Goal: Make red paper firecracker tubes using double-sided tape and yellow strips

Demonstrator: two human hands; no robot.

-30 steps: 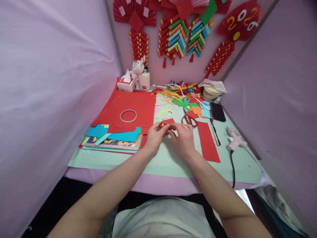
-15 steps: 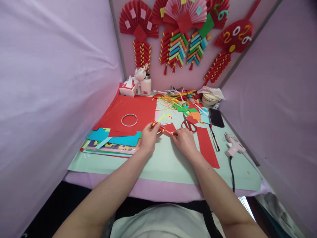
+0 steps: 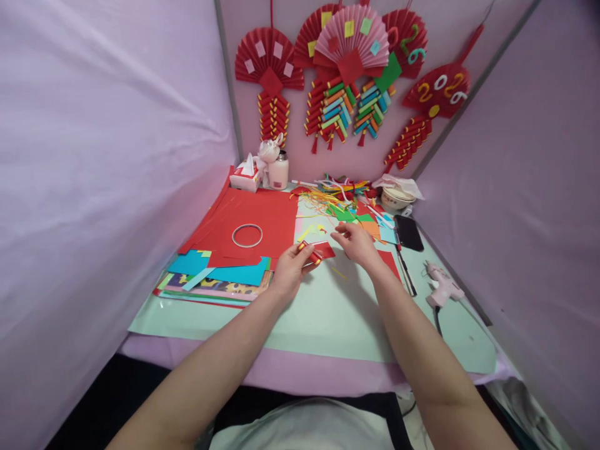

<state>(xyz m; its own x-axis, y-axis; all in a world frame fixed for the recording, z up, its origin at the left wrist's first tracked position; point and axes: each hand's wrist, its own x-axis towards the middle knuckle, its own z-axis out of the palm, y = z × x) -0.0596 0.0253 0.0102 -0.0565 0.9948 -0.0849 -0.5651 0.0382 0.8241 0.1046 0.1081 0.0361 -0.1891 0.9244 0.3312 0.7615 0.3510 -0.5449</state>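
My left hand (image 3: 291, 270) is closed around a small red paper roll (image 3: 311, 251) with yellow bands at its ends. A red paper piece (image 3: 324, 249) lies just beyond the roll. To the right, my right hand (image 3: 359, 245) hovers over the table, fingers bent and slightly apart, with nothing visible in them. It hides the spot where red-handled scissors lay earlier. Below it, a thin yellow strip (image 3: 340, 274) shows on the pale green table cover (image 3: 328, 319). A red paper strip (image 3: 390, 265) is partly covered by my right forearm.
Red sheets (image 3: 267, 212) and a silver ring (image 3: 247, 235) lie left, above stacked coloured paper (image 3: 239, 275). Loose strips (image 3: 323, 199) are heaped at the back. A phone (image 3: 409, 233), a black pen-like tool (image 3: 407, 272) and a corded glue gun (image 3: 443, 284) lie right. Fan decorations (image 3: 269, 59) hang behind.
My right hand has left the roll and moved up and away from it. My left hand keeps the roll, now turned. A thin yellow strip shows on the table. The view has tilted up slightly.
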